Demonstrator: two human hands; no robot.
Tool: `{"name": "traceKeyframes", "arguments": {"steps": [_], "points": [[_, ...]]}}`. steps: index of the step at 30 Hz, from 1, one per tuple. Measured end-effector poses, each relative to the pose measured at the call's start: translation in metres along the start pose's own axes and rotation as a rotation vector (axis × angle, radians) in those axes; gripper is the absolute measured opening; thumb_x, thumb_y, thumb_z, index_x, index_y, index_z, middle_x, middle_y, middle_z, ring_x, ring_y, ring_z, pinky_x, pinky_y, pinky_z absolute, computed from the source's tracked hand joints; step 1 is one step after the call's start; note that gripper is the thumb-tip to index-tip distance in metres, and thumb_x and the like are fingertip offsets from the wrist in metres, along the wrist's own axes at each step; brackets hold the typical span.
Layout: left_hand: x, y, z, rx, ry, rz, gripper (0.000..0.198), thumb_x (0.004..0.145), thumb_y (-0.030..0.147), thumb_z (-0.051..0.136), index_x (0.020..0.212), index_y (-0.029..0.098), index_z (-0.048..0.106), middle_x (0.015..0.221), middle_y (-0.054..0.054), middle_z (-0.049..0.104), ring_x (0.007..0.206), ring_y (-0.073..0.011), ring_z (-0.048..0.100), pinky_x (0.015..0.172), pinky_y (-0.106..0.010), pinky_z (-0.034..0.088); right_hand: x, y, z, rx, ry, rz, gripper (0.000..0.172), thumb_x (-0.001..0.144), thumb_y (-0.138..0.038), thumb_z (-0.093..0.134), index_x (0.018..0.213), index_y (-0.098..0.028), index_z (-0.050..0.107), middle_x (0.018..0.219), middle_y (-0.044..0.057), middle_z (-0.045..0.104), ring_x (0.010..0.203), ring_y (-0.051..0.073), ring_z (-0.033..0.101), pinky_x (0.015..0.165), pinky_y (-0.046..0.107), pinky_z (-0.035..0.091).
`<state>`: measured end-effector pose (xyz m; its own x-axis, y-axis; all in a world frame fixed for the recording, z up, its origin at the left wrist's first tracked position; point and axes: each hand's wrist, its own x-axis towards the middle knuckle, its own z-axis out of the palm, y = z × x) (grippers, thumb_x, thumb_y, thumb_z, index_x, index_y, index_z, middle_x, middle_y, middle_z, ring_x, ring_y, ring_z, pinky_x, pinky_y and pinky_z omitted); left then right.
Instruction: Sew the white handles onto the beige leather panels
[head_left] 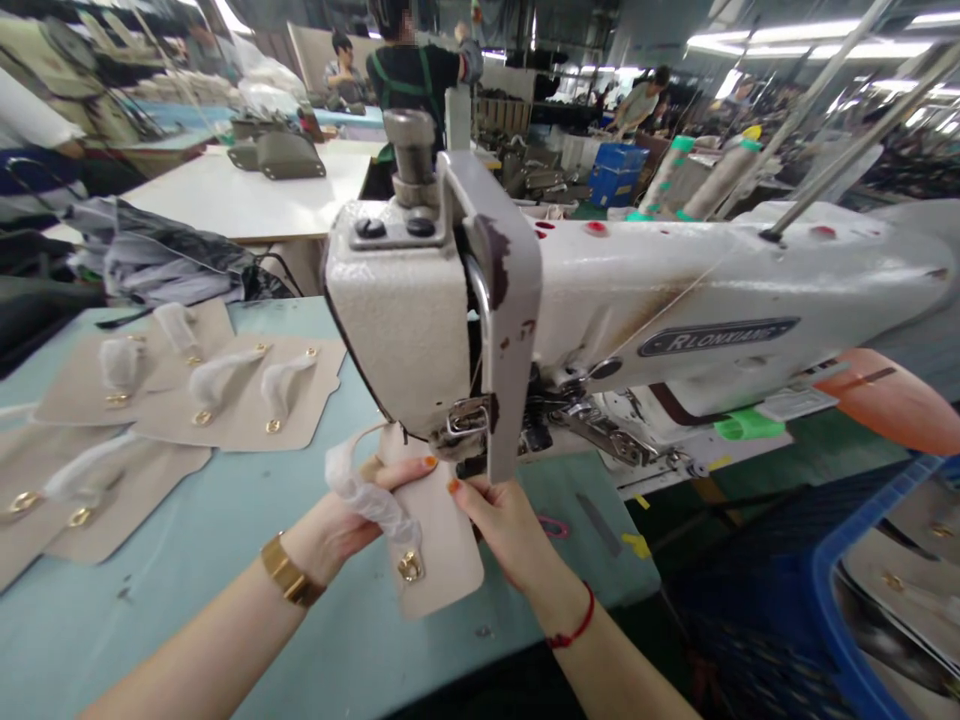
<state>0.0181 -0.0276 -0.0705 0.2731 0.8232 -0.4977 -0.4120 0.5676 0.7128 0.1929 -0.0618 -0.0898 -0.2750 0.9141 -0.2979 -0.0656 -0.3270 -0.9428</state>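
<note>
Panels (238,412) lie on a green tabletop (195,570); people (405,80) stand beyond.

We get bright lt. from ceiling tubes (862,48) at 2 o'clock, w/ glare there & sheen on the white sewing machine (405,310). Blue crate (825,575) at 4 o'clock has dk. shadows. Beige panel (442,540) looks fairly crisp; bkgd at 12's soft, edges stretched, wide-angle.

There's one view here, from the worker's head, facing forward and down: close over the beige panel (444,545), the sewing machine (600,280) near right, the white table (214,200) far left.
</note>
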Motion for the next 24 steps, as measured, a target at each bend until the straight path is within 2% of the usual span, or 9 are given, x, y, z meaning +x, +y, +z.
{"name": "traceKeyframes", "arguments": {"steps": [3,7,11,15,19,24], "points": [[0.001,0.001,0.000,-0.006,-0.009,-0.014,0.033,0.066,0.018,0.082,0.097,0.010,0.075,0.104,-0.018,0.075,0.078,-0.0301,0.073,0.072,-0.040,0.062,0.003,0.001,0.000,-0.082,0.034,-0.042,0.042,0.084,-0.046,0.055,0.058,-0.015,0.044,0.056,-0.003,0.035,0.053,0.007,0.030,0.047,0.020,0.021],[0.002,0.005,0.001,-0.024,-0.018,0.007,0.032,0.066,0.015,0.081,0.098,0.012,0.075,0.099,-0.016,0.076,0.081,-0.0316,0.074,0.074,-0.040,0.061,0.007,-0.005,0.001,-0.193,0.117,-0.079,0.040,0.083,-0.043,0.056,0.057,-0.014,0.047,0.058,-0.002,0.039,0.056,0.008,0.034,0.049,0.021,0.022],[0.003,0.010,0.006,-0.029,-0.005,0.026,0.014,0.063,0.010,0.082,0.075,0.012,0.075,0.082,-0.012,0.078,0.063,-0.0230,0.073,0.061,-0.029,0.061,0.010,-0.010,0.002,-0.209,0.093,-0.100,0.044,0.084,-0.047,0.054,0.055,-0.015,0.045,0.057,-0.001,0.039,0.056,0.008,0.034,0.048,0.021,0.023],[0.003,0.014,0.008,-0.026,0.004,0.028,0.012,0.060,0.009,0.083,0.062,0.012,0.072,0.061,-0.006,0.074,0.049,-0.0169,0.067,0.051,-0.022,0.058,0.014,-0.006,0.003,-0.207,0.080,-0.118,0.046,0.085,-0.050,0.052,0.056,-0.014,0.047,0.057,-0.001,0.040,0.055,0.008,0.034,0.048,0.021,0.023],[0.004,0.015,0.007,-0.006,0.017,0.038,0.011,0.063,0.010,0.081,0.071,0.013,0.075,0.071,-0.008,0.077,0.056,-0.0191,0.070,0.062,-0.028,0.061,0.015,-0.004,0.004,-0.218,0.090,-0.121,0.048,0.085,-0.053,0.051,0.057,-0.014,0.050,0.056,-0.001,0.041,0.056,0.009,0.036,0.048,0.021,0.024],[0.001,0.017,0.009,-0.027,-0.044,0.027,0.011,0.062,0.011,0.082,0.061,0.013,0.071,0.069,-0.007,0.076,0.060,-0.0190,0.070,0.054,-0.022,0.057,0.011,-0.011,0.002,-0.223,0.091,-0.114,0.044,0.085,-0.049,0.051,0.058,-0.015,0.045,0.057,-0.002,0.037,0.055,0.008,0.032,0.048,0.021,0.021]]}}
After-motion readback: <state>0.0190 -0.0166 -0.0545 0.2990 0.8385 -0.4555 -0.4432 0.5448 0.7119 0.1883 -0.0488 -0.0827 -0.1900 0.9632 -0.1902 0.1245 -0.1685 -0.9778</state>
